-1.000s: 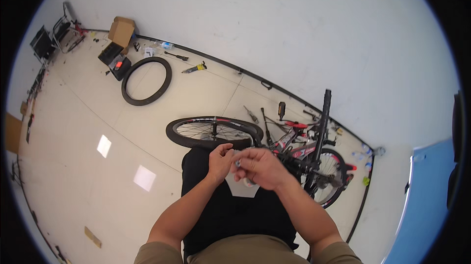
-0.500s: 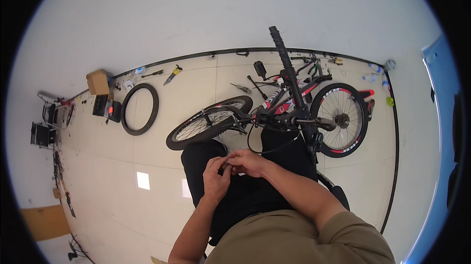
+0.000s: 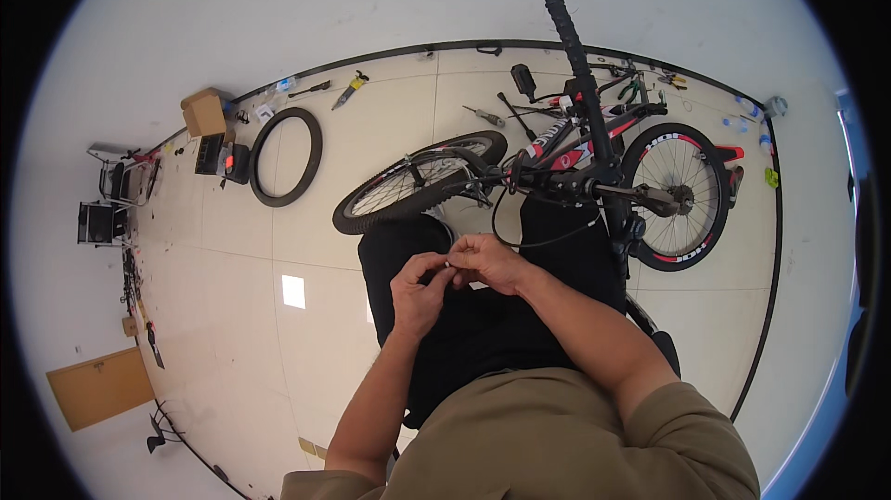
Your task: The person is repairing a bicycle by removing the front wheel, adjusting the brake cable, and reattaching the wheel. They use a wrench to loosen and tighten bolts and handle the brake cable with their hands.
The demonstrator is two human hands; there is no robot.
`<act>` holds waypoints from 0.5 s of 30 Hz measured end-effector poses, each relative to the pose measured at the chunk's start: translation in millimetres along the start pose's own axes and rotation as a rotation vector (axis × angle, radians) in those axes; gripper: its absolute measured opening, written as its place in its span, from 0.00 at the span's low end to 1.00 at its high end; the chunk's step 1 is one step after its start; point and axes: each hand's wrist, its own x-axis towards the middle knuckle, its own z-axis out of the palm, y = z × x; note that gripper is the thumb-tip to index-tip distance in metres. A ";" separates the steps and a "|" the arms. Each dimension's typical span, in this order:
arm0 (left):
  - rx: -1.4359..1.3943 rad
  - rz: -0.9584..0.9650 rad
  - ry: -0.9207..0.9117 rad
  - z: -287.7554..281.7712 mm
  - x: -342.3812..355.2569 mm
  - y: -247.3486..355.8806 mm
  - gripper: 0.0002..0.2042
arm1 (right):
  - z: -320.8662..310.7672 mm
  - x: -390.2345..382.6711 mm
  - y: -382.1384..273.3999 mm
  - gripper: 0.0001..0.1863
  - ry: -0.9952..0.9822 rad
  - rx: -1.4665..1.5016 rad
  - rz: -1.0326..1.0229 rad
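Note:
Over my lap, my left hand (image 3: 418,296) and my right hand (image 3: 492,264) meet at the fingertips, both pinched closed. A tiny pale piece (image 3: 447,264) shows between them, too small to name. Just ahead of my knees is a partly dismantled bicycle (image 3: 548,152). Its knobbly-tyred wheel (image 3: 364,220) lies tilted beside my left knee. To the right stands the wheel (image 3: 703,238) with red and white rim markings and a sprocket cluster. A black handlebar grip (image 3: 568,36) points up and away. One dark cable loops down close to my right hand.
A loose tyre (image 3: 263,164) lies on the tiled floor at left, near an open cardboard box (image 3: 206,115). Behind the bicycle are a screwdriver (image 3: 484,116), a yellow-handled tool (image 3: 351,90) and a pedal (image 3: 523,80). Plastic bottles (image 3: 747,108) lie by the right wall. Folding chairs (image 3: 116,189) stand far left.
The whole view has tipped downward, so the bicycle and floor things sit higher and slightly further right. My hands stay together; the pale piece now shows between the fingertips.

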 end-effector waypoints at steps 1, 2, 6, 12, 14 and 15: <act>-0.051 -0.016 -0.008 -1.3 1.0 -0.5 0.08 | -0.1 -0.5 -0.6 0.10 -0.020 0.038 -0.003; -0.102 -0.033 -0.017 -3.0 2.1 -1.0 0.08 | 0.3 -0.6 -1.5 0.09 -0.040 0.076 -0.006; -0.463 -0.245 -0.129 -16.8 8.5 -4.9 0.11 | 2.2 -4.3 -4.5 0.08 -0.120 0.214 -0.027; -0.951 -0.311 -0.243 -37.7 12.7 -22.9 0.09 | 8.5 -8.9 -12.2 0.09 -0.125 0.205 0.007; -0.996 -0.300 -0.283 -39.7 13.5 -24.8 0.09 | 6.2 -8.3 -12.5 0.09 -0.134 0.175 0.015; -1.019 -0.294 -0.303 -40.6 14.0 -24.9 0.09 | 6.5 -7.1 -12.5 0.09 -0.138 0.160 0.018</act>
